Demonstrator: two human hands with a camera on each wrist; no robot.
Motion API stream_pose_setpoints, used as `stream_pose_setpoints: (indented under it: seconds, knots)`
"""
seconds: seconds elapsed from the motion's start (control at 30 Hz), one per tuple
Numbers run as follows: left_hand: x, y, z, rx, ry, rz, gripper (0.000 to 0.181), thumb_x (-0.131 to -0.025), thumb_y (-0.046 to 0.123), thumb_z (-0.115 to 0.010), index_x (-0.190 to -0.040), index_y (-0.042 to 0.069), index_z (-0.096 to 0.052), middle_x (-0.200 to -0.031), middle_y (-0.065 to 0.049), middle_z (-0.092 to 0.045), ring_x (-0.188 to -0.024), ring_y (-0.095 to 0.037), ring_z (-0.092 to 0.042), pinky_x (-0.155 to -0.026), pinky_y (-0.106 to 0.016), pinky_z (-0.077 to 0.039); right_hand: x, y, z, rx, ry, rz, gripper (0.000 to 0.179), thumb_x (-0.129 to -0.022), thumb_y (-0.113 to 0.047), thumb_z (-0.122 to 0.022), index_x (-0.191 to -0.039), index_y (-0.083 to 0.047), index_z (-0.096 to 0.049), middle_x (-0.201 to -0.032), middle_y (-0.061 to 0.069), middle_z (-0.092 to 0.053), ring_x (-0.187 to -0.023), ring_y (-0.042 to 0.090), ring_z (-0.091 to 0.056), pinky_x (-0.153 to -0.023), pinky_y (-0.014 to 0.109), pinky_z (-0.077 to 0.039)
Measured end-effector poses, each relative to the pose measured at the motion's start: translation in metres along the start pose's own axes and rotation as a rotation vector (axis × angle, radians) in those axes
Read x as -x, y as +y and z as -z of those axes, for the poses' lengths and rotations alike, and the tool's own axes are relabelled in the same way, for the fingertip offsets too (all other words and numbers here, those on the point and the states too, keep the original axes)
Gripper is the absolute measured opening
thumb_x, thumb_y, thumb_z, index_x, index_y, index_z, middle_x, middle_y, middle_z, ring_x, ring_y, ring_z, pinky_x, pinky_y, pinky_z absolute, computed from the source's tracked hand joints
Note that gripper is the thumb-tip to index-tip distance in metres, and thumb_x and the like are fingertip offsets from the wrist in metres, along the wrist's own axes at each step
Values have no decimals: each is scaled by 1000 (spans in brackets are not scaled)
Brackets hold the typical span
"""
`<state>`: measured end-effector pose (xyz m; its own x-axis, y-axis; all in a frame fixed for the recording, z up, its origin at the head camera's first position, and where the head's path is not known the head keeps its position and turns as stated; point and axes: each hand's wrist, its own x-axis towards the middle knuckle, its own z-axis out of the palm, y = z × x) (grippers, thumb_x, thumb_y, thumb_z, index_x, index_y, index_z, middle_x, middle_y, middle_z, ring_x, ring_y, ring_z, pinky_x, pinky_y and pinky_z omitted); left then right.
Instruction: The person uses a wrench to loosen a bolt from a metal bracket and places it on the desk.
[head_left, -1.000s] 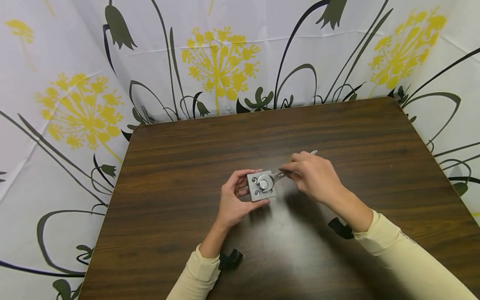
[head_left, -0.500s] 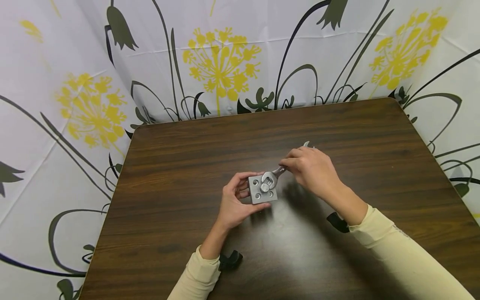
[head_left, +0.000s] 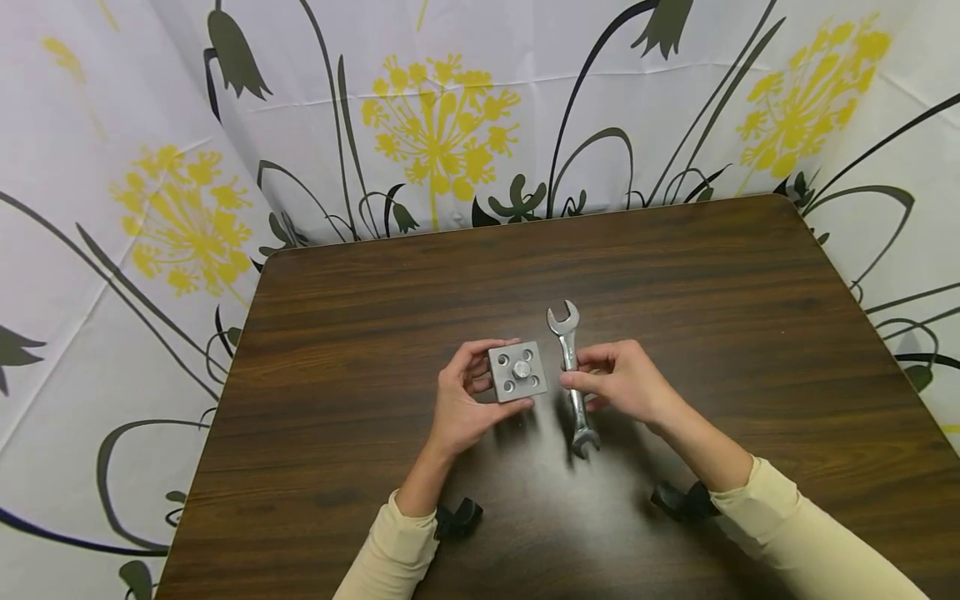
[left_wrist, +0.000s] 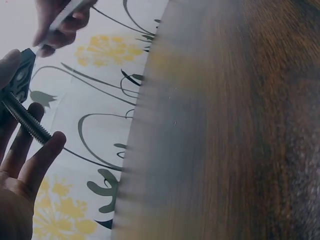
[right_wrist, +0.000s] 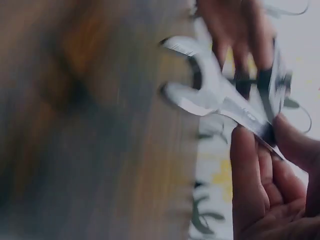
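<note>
A square grey metal plate (head_left: 506,390) with a hole near each corner is held by its edges in my left hand (head_left: 467,408). A bolt head (head_left: 522,369) stands at the plate's middle. In the left wrist view the bolt's long threaded shank (left_wrist: 27,120) sticks out from the plate's underside, past the fingers. My right hand (head_left: 630,385) pinches a double open-ended wrench (head_left: 568,354) by the middle of its handle. The wrench stands apart from the plate, to its right, one open end pointing away and the other toward me.
Both hands are above a brown wood-grain table (head_left: 375,308). A white floral curtain (head_left: 465,108) hangs behind its back edge. Black wrist straps (head_left: 459,518) show below both sleeves.
The wrench was on the bolt head at first; it has come off and swung to stand lengthwise at the right. The left hand keeps the plate in nearly the same place.
</note>
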<state>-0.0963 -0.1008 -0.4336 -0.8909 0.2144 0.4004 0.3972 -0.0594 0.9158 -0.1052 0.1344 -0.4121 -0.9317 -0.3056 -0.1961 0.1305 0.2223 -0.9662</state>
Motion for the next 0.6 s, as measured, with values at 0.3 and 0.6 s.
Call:
stream_pose_setpoints:
  seconds: [0.3, 0.6]
  knots:
    - [-1, -1, 2, -3, 31, -1, 70, -58, -19, -86, -120, -9, -54, -121, -21, -65, -101, -21, -67, -74, -28, -57, 22, -15, -31, -580, -84, -265, 26, -95, -13, -65, -114, 5, -65, -93, 8, -72, -75, 15, -70, -70, 32, -58]
    - [-2, -3, 2, 22, 39, -12, 67, -61, -23, -81, -120, -11, -54, -121, -24, -64, -104, -22, -66, -76, -30, -56, 41, -26, -65, -776, -84, -300, 15, -94, -13, -67, -106, -5, -72, -95, 6, -74, -81, 14, -71, -75, 30, -57]
